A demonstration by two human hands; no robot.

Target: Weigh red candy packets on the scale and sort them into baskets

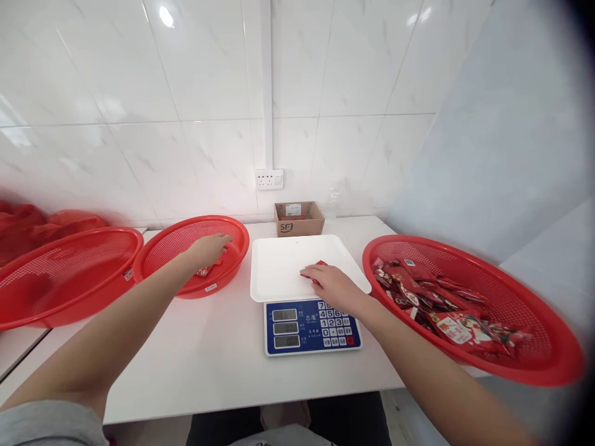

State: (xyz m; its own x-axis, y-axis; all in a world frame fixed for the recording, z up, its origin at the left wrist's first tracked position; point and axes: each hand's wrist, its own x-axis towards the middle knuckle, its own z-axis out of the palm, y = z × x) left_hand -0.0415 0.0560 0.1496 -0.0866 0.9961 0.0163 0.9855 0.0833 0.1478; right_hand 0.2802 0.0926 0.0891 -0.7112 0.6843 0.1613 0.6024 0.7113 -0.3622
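My left hand (209, 249) reaches into the middle red basket (186, 238) and hovers over a red packet (207, 270) lying on its bottom; the fingers are loosely stretched and hold nothing I can see. My right hand (331, 284) rests on the white tray (283, 266) of the scale (307, 325), fingers laid over a small red packet (320, 265) that peeks out at the fingertips. A large red basket (525, 291) on the right holds several red snack packets (432, 303).
A second large red basket (60, 272) stands at the far left, with red plastic bags (32, 226) behind it. A small cardboard box (298, 218) sits against the tiled wall below a wall socket (269, 179). All rests on a white table (204, 365).
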